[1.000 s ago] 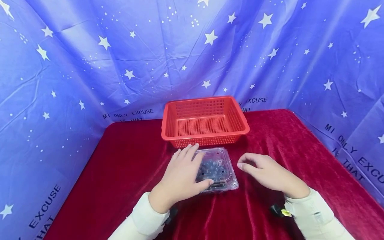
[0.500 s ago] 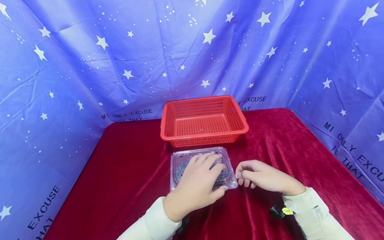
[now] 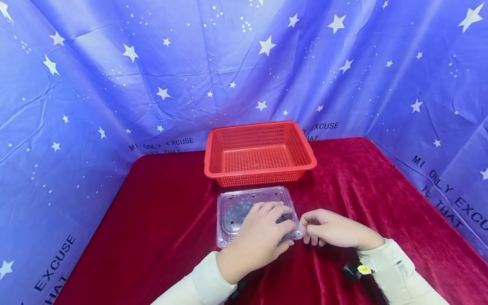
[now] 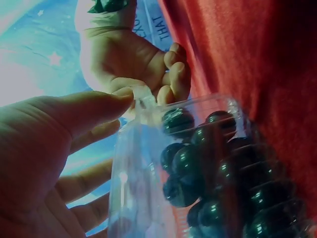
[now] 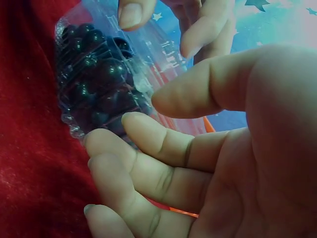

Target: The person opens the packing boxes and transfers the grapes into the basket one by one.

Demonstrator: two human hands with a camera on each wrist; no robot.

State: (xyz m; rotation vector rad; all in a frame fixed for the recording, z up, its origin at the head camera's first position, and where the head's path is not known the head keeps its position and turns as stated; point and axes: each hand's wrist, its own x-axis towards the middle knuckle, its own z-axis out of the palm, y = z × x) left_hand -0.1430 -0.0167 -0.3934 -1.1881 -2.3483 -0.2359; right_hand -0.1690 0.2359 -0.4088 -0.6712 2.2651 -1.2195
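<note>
A clear plastic clamshell box [image 3: 253, 195] lies on the cloth, its lid down. Dark round fruit [image 4: 188, 161], smooth and glossy, fills its bottom. My left hand [image 3: 261, 233] lies over the right half of the lid, fingers lightly bent and spread. In the left wrist view its thumb reaches a small clear tab [image 4: 143, 94] at the box's edge. My right hand [image 3: 335, 228] is at the box's right front corner with loosely bent fingers. A gap shows between its thumb and index finger in the right wrist view, close beside the tab.
Directly behind the box stands a red plastic basket [image 3: 259, 171] with slotted walls. Dark red velvet cloth [image 3: 160, 212] covers the table. A blue star-printed curtain [image 3: 236, 55] hangs around the back and sides.
My left hand has slid right across the lid, uncovering the box's left part. My right hand has come left and slightly nearer, up to the box's corner. The box and basket stay put.
</note>
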